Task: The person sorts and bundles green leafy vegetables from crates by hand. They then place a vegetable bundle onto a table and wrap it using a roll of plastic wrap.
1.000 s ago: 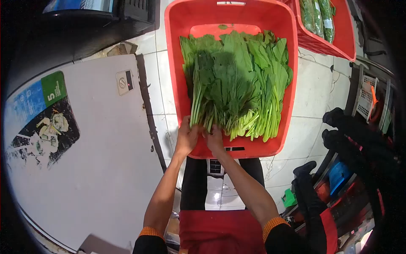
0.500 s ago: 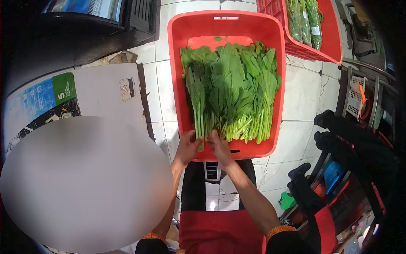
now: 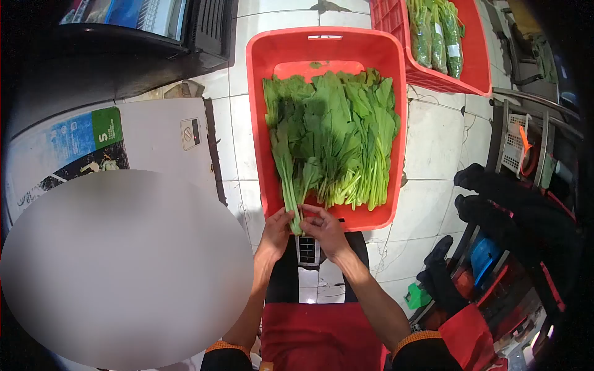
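In the head view, my left hand (image 3: 276, 233) and right hand (image 3: 326, 231), close together, pinch the stem ends of a leafy green stalk (image 3: 286, 179) at the red crate's (image 3: 253, 123) seven o'clock side, its long axis running from stems at six to leaves near eleven.

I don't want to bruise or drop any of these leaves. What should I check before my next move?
1. Left hand at the held stalks: ok.
2. Right hand beside it, fingers at the stem ends: ok.
3. Stem ends clear of the red crate's near rim: not ok, they overlap it in view.
4. Remaining leafy greens within the crate: ok.
5. Grip gentle enough not to bruise: cannot tell.
6. Undersides undamaged: cannot tell, hidden.
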The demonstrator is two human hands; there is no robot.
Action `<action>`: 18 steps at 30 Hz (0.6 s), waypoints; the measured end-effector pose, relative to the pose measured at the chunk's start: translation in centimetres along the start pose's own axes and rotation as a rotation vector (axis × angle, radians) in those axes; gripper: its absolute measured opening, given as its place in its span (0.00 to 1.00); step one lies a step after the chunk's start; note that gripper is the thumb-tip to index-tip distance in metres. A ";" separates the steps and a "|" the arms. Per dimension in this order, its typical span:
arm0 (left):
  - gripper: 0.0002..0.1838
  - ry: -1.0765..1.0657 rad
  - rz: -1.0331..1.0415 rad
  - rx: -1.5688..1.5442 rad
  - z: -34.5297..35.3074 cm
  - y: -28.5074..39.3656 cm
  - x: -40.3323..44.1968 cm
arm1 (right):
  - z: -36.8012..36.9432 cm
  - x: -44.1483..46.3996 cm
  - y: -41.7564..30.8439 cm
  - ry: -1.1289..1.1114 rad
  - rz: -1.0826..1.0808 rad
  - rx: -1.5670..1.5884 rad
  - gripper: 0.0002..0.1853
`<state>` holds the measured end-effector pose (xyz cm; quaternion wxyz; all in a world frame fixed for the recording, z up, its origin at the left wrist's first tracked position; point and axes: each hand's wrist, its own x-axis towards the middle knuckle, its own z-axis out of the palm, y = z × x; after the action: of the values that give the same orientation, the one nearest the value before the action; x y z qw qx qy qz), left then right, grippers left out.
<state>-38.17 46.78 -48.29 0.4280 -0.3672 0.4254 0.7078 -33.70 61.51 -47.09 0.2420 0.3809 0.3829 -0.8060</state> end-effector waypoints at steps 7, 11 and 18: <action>0.15 -0.088 0.044 0.026 3.1 0.6 -5.2 | 0.6 -5.3 0.1 0.128 -0.114 -0.016 0.23; 0.11 -0.072 0.145 0.212 3.4 0.6 -9.0 | 0.3 -10.1 -0.8 0.125 -0.138 0.023 0.16; 0.13 -0.231 0.383 0.848 11.3 5.0 -19.1 | 2.4 -22.4 -7.8 0.088 -0.331 0.126 0.16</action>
<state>-37.57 50.13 -25.84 0.4464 0.0061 0.6862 0.5742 -26.74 66.37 -24.82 0.0649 0.3620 0.3993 -0.8398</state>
